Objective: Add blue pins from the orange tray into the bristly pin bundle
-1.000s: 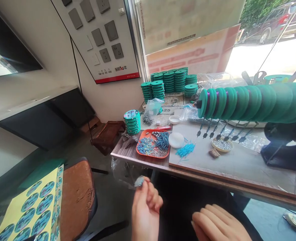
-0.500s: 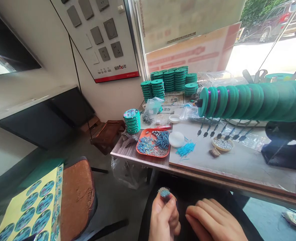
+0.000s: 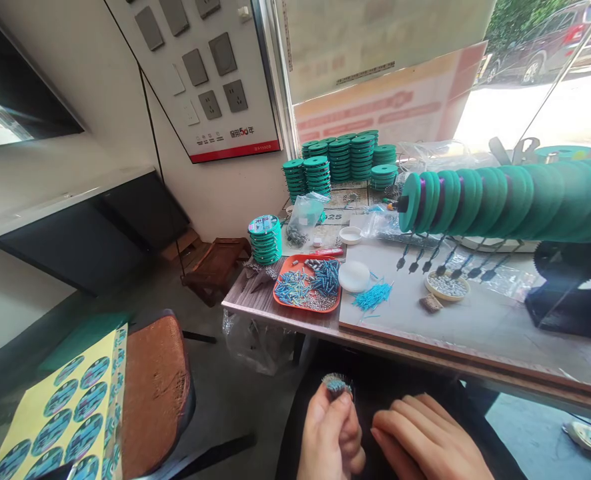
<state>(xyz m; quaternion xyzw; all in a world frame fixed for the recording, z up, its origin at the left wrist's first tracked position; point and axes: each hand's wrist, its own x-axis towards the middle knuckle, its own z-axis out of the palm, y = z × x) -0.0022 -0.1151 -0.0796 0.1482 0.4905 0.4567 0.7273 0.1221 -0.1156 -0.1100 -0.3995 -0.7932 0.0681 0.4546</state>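
My left hand is closed, its thumb and fingers pinching a small bristly bundle, blue-grey with a brownish edge. What the bundle is made of is too small to tell. My right hand lies to the right, a little apart, its fingers bent and pressed together; anything under them is hidden. Both are above my dark-clad lap, in front of the table. Nearest on the tabletop are an orange tray of small blue and metal parts, and a pile of thin blue sticks.
A row of green spools on a dark rod spans the right, with weighted threads hanging down. Stacked green spools stand behind. A bowl of grey pellets sits below the row. Left is a chair with a sticker sheet.
The view has shifted very slightly. My left hand still pinches the bristly bundle, which has tilted a little to the right. My right hand has hardly moved.
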